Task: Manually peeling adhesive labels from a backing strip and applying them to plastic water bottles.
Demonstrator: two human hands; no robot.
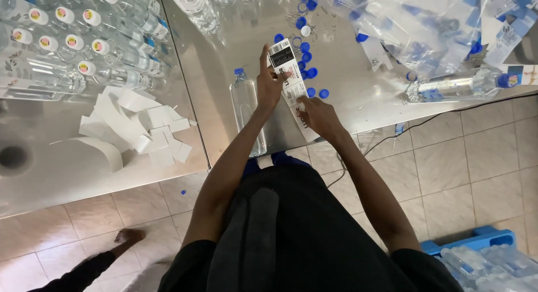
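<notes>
While both hands work near the tabletop (358,96) edge, the left hand (270,82) and right hand (318,115) pinch a label strip (291,82). Bare metal lies around a clear bottle (246,110). The strip's lower end hides behind the right hand.

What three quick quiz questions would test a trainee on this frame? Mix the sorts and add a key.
1. True or false: both hands hold the white label strip.
2. The clear bottle lying beside the left hand has a cap of which colour: A red, B blue, C green?
3. Fill in: the loose blue caps lie on the ______ table.

Key
1. True: the left hand grips the strip's upper part, and the right hand its lower part.
2. B.
3. Metal.
</notes>
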